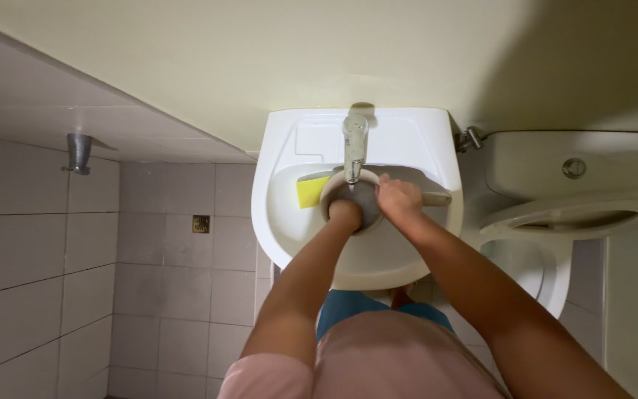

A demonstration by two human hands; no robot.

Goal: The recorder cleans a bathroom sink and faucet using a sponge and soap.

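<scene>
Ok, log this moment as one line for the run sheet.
left hand: inside pan | right hand: on pan rim | place: sink, below tap | nearby: yellow sponge, toilet

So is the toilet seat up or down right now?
Up. The toilet seat is lifted away from the toilet bowl, whose open rim shows beneath it, beside the sink.

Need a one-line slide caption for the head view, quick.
Both hands, left and right, hold a small pan under the tap in a white sink.
</scene>
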